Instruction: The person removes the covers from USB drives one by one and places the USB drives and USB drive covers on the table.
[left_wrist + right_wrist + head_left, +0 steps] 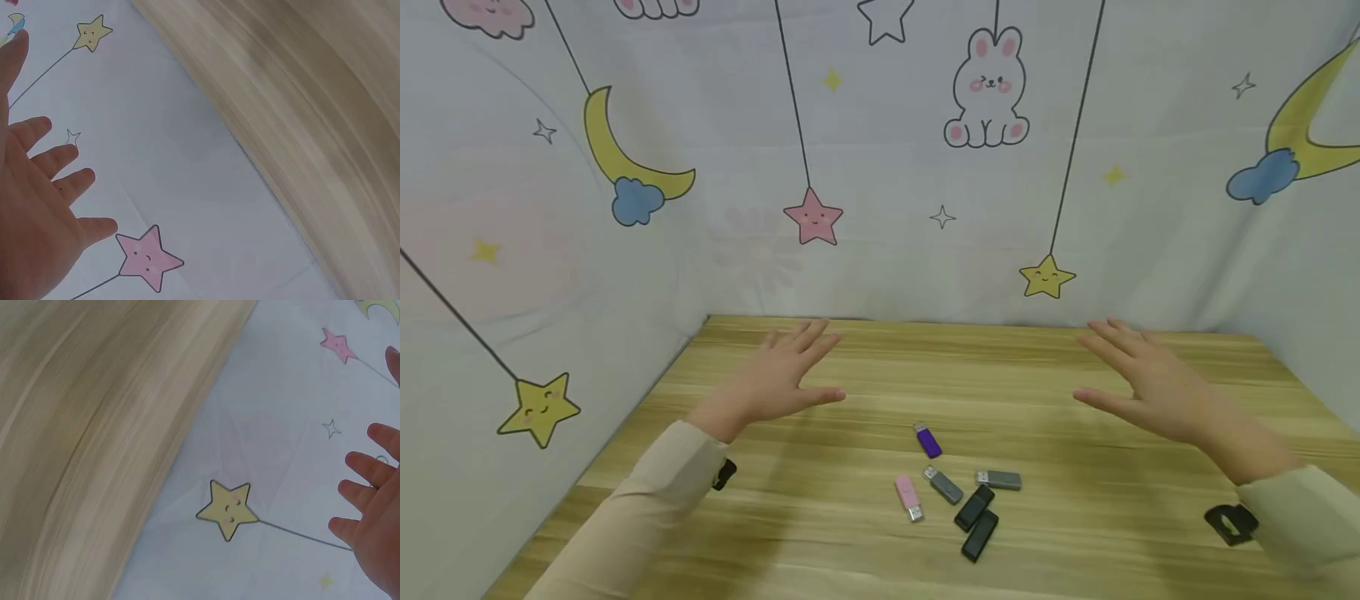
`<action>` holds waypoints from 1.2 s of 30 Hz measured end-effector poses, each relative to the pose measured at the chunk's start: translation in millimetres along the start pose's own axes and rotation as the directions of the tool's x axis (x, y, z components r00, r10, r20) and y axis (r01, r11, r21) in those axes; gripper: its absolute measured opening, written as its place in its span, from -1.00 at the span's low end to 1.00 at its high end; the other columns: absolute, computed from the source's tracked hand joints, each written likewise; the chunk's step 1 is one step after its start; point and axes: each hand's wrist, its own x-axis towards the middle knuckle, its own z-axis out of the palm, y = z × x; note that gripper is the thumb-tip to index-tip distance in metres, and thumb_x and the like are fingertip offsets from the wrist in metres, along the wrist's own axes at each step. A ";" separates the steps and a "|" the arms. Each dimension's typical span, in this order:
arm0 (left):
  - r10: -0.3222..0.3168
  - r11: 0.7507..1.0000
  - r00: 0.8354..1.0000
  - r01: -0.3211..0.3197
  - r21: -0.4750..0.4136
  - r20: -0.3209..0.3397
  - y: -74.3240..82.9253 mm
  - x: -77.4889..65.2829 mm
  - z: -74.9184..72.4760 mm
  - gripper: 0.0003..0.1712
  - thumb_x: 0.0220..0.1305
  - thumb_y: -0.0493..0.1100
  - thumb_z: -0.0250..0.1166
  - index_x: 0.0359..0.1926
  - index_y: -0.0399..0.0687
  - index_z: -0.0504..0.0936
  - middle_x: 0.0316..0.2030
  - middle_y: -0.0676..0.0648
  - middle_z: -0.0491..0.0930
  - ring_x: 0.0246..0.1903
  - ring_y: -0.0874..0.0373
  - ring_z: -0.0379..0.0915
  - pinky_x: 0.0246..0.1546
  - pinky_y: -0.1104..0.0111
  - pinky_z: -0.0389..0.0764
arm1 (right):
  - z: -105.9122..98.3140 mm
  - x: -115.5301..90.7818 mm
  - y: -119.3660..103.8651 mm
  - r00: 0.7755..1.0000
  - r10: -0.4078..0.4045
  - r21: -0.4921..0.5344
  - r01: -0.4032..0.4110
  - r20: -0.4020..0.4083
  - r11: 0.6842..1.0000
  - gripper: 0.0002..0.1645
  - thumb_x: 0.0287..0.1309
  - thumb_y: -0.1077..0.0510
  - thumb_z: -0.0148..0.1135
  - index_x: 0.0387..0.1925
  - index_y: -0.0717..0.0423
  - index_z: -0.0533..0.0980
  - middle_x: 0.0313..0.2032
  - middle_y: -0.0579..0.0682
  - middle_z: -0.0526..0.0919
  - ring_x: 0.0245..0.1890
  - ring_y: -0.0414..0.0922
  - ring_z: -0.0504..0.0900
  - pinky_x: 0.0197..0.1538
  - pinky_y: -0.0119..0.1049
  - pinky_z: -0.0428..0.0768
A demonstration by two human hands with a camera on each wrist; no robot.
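Observation:
In the head view several USB sticks lie loosely grouped on the wooden table, between and nearer than my hands. A purple USB stick (928,440) is farthest back. Below it are a pink USB stick (908,498), a grey USB stick (942,484) and another grey USB stick (998,480). Two black sticks, one (974,507) above the other (980,536), lie side by side at the front. My left hand (782,375) hovers to the left with fingers spread, holding nothing. On the right, my right hand (1157,383) is likewise raised, fingers extended and thumb apart.
The wooden table (880,367) ends at the back against a white curtain (895,267) printed with stars, moons and a bunny. The curtain also runs along the left and right sides. Black straps (724,475) show at both cuffs.

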 end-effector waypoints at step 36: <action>0.295 0.934 0.955 -0.295 -0.200 -0.031 51.3 48.2 64.3 -0.25 0.25 0.08 0.31 0.37 -0.12 0.33 0.34 -0.20 0.31 0.34 -0.11 0.19 0.32 -0.02 0.21 | 84.0 60.6 -112.2 0.988 -0.100 0.323 0.057 0.119 0.945 -0.18 0.26 -0.22 0.17 0.35 0.20 0.28 0.33 0.18 0.32 0.35 0.16 0.26 0.28 0.15 0.31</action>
